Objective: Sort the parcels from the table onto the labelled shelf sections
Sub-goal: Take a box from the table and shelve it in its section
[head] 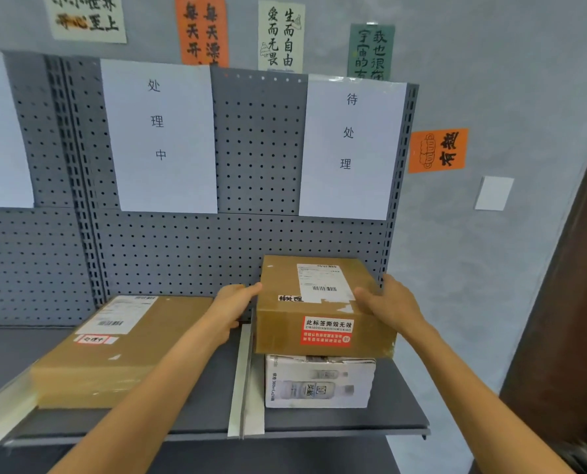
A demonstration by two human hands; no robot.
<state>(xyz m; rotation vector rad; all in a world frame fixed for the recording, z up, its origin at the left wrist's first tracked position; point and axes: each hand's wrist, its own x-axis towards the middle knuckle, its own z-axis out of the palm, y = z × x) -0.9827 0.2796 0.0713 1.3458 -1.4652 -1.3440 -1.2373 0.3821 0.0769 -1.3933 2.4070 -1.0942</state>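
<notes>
Hands (232, 307) (393, 307) clasp brown parcel (323, 306) sides.

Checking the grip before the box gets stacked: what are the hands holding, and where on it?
Both hands hold the brown parcel: left hand on its left side, right hand on its right top edge.
</notes>
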